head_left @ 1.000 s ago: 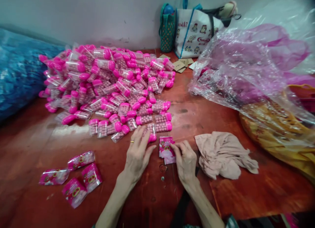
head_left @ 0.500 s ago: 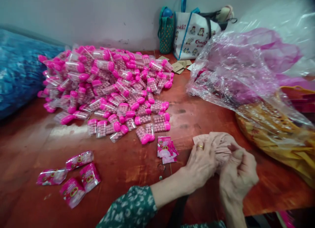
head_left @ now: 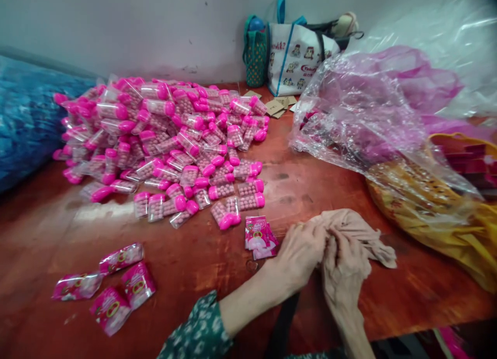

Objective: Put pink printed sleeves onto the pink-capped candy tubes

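Observation:
My left hand (head_left: 302, 253) is closed at the near left edge of a crumpled beige cloth (head_left: 359, 229) on the table, its fingers curled and gripping the fabric. Pressed close against it, my right hand (head_left: 345, 263) has bent fingers closed on the cloth's near side; the fingertips are partly hidden. The rest of the cloth spreads out behind and to the right of both hands. Just left of my left hand lies a small stack of pink printed labels (head_left: 259, 236). Several clear containers in pink printed wraps (head_left: 134, 284) rest at the front left.
A large heap of clear pink-capped containers with pink beads (head_left: 166, 136) covers the back left, beside a blue bag (head_left: 31, 121). Clear plastic sheeting (head_left: 349, 116) and a yellow bag (head_left: 419, 204) lie at the right. A white tote (head_left: 298, 59) stands against the wall.
My right hand has moved left to meet my left hand. The cloth now spreads further right, its right end lying loose on the table. The view has shifted slightly.

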Demonstrator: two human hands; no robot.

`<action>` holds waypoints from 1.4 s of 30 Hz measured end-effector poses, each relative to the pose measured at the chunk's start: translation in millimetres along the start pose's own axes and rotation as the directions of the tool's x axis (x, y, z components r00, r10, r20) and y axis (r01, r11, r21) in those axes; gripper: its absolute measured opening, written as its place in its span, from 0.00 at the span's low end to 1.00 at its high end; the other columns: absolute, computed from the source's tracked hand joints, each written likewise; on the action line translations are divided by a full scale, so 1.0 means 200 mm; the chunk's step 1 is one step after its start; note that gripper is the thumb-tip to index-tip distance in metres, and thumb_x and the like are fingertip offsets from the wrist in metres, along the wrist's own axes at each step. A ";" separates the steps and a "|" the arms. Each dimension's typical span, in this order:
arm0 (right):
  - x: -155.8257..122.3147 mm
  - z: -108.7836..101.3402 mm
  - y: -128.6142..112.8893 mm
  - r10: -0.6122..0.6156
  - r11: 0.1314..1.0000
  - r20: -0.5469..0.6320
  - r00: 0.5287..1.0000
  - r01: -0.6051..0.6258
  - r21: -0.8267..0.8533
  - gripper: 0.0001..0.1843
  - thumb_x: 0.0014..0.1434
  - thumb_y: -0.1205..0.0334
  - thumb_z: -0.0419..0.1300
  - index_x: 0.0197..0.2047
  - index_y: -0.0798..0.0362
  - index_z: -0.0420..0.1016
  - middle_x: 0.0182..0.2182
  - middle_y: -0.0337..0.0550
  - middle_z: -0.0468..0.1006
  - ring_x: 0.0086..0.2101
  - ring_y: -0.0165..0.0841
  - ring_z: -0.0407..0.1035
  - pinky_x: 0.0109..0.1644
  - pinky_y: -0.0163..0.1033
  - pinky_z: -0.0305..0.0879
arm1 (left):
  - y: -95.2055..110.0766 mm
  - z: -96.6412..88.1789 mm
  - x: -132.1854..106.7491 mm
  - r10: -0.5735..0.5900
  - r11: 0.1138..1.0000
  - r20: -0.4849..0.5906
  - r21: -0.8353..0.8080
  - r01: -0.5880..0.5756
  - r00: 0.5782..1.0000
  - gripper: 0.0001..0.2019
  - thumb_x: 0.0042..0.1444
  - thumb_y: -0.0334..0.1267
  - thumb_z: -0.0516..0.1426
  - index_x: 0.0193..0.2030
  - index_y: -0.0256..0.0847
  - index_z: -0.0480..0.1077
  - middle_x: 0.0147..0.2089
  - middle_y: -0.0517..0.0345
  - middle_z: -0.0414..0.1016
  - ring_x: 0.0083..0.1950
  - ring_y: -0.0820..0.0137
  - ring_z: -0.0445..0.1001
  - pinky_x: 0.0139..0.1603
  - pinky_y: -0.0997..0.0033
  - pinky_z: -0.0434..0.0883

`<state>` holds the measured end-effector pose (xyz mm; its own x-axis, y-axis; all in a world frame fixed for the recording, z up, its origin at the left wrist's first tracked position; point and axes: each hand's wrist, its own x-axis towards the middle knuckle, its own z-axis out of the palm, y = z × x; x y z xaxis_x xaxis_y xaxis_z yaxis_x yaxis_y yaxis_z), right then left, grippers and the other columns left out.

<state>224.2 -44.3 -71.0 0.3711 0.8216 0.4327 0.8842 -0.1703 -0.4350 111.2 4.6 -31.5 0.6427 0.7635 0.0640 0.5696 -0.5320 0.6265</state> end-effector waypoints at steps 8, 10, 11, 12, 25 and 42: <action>0.01 0.11 -0.40 -0.198 0.937 0.228 0.953 0.116 0.328 0.11 0.56 0.58 0.59 0.41 0.52 0.72 0.36 0.47 0.70 0.40 0.41 0.60 0.43 0.46 0.59 | -0.26 -0.27 -0.41 -0.484 0.875 -0.426 -0.212 0.436 0.765 0.07 0.58 0.33 0.50 0.40 0.39 0.68 0.37 0.54 0.73 0.38 0.67 0.70 0.41 0.67 0.66; -0.01 0.16 -0.46 -0.224 0.927 0.300 0.927 0.107 0.360 0.08 0.54 0.59 0.61 0.38 0.50 0.75 0.33 0.44 0.69 0.37 0.40 0.59 0.40 0.44 0.59 | -0.30 -0.26 -0.47 -0.579 0.815 -0.406 -0.314 0.487 0.707 0.07 0.57 0.35 0.51 0.39 0.39 0.69 0.37 0.55 0.73 0.38 0.67 0.71 0.40 0.69 0.66; -0.02 0.18 -0.47 -0.220 0.925 0.311 0.925 0.098 0.366 0.06 0.54 0.60 0.61 0.36 0.50 0.75 0.32 0.44 0.69 0.37 0.39 0.59 0.40 0.44 0.58 | -0.31 -0.25 -0.48 -0.616 0.787 -0.386 -0.354 0.506 0.687 0.07 0.56 0.36 0.52 0.39 0.39 0.69 0.36 0.55 0.74 0.37 0.67 0.71 0.39 0.69 0.67; -0.03 0.20 -0.47 -0.213 0.925 0.311 0.926 0.089 0.368 0.04 0.54 0.61 0.61 0.35 0.49 0.76 0.31 0.43 0.69 0.36 0.39 0.59 0.39 0.44 0.57 | -0.31 -0.23 -0.49 -0.643 0.763 -0.365 -0.388 0.517 0.674 0.08 0.56 0.37 0.52 0.38 0.39 0.70 0.36 0.56 0.74 0.35 0.67 0.71 0.38 0.69 0.67; -0.02 0.21 -0.43 -0.185 0.922 0.357 0.916 0.036 0.386 0.16 0.51 0.58 0.64 0.44 0.50 0.73 0.34 0.41 0.69 0.37 0.38 0.59 0.39 0.42 0.57 | -0.31 -0.12 -0.41 -0.701 0.690 -0.319 -0.533 0.491 0.638 0.10 0.53 0.35 0.52 0.41 0.37 0.69 0.32 0.56 0.73 0.32 0.69 0.72 0.35 0.70 0.67; -0.05 0.26 -0.44 -0.136 0.905 0.301 0.944 -0.005 0.426 0.08 0.57 0.61 0.58 0.29 0.51 0.77 0.26 0.39 0.69 0.32 0.34 0.61 0.36 0.40 0.54 | -0.35 -0.12 -0.41 -0.739 0.599 -0.275 -0.686 0.413 0.615 0.10 0.53 0.38 0.53 0.39 0.38 0.69 0.26 0.61 0.69 0.24 0.72 0.68 0.25 0.74 0.66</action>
<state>127.9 -9.4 -77.2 0.1442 0.9624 0.2300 0.6769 0.0736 -0.7324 5.8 -11.6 -61.7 -0.1660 0.9635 -0.2101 0.2545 0.2477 0.9348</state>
